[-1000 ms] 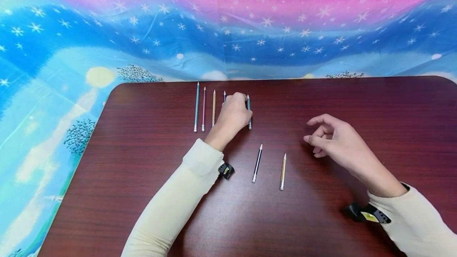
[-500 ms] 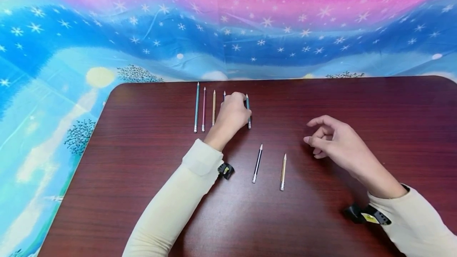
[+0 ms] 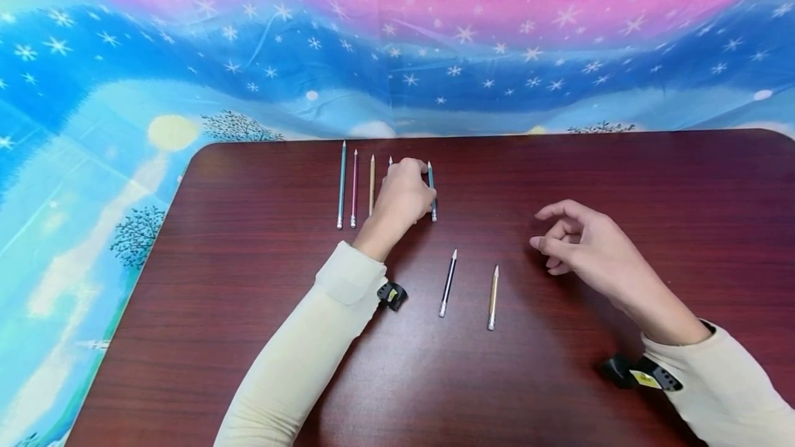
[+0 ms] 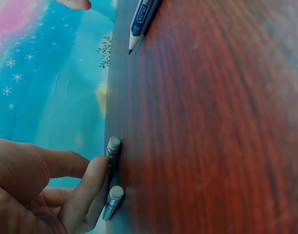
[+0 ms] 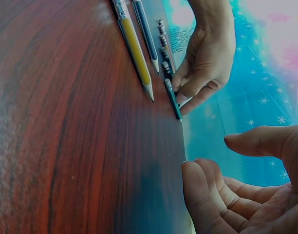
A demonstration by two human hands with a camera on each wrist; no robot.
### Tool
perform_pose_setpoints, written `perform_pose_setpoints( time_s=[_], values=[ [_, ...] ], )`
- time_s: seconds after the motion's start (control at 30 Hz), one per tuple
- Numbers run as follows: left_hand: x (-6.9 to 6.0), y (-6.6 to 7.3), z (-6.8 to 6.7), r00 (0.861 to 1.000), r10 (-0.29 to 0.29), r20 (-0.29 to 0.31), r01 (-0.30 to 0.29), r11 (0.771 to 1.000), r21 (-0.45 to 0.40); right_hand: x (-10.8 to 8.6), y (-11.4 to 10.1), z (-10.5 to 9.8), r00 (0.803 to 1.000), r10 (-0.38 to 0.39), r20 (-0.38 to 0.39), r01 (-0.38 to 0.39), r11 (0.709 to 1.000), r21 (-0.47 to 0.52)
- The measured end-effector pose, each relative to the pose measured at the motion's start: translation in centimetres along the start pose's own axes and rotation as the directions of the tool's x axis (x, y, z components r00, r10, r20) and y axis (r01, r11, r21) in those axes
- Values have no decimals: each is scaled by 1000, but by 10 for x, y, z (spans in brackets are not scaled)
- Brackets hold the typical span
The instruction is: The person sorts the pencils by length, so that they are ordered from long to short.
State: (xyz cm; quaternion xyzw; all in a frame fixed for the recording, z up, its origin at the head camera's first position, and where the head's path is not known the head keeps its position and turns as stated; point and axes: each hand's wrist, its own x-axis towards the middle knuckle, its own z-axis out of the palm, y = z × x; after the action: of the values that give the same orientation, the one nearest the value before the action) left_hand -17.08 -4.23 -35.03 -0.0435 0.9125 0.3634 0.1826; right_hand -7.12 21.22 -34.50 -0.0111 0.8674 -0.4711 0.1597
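Observation:
My left hand point(image 3: 404, 192) is at the right end of a row of pencils near the table's far edge. Its thumb and index finger pinch a short teal pencil point(image 3: 433, 211), whose eraser end point(image 4: 114, 146) shows in the left wrist view. Under that hand a dark blue pencil point(image 3: 390, 160) is mostly hidden. Leftward in the row lie a tan pencil point(image 3: 372, 181), a pink pencil point(image 3: 355, 188) and a longer teal pencil point(image 3: 341, 185). My right hand point(image 3: 586, 247) hovers over the table's right side, fingers loosely bent and holding nothing.
Nearer me lie a dark striped pencil point(image 3: 448, 285) and a yellow pencil point(image 3: 493, 299), tips pointing away. They rest on the reddish-brown table point(image 3: 248, 309). A snowflake-patterned cloth point(image 3: 385, 40) hangs behind the table and along its left side.
The short teal pencil and my left hand have shifted slightly left, toward the row. My right hand has barely moved, and the other visible pencils stay where they were.

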Motion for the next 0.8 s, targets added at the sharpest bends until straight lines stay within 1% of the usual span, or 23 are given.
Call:
perform_pose_setpoints(
  time_s=[0.2,0.47,0.8],
  values=[
    [1,-1,0,1000,-15,6,15,1000,-20,0,0,0,1000,-3,-1,3,1000,4],
    [1,-2,0,1000,-9,8,9,1000,-20,0,0,0,1000,1,-6,-1,1000,-3],
    [0,-2,3,1000,19,-25,-18,999,32,0,1,-1,1000,7,-8,-7,1000,-13]
  ],
)
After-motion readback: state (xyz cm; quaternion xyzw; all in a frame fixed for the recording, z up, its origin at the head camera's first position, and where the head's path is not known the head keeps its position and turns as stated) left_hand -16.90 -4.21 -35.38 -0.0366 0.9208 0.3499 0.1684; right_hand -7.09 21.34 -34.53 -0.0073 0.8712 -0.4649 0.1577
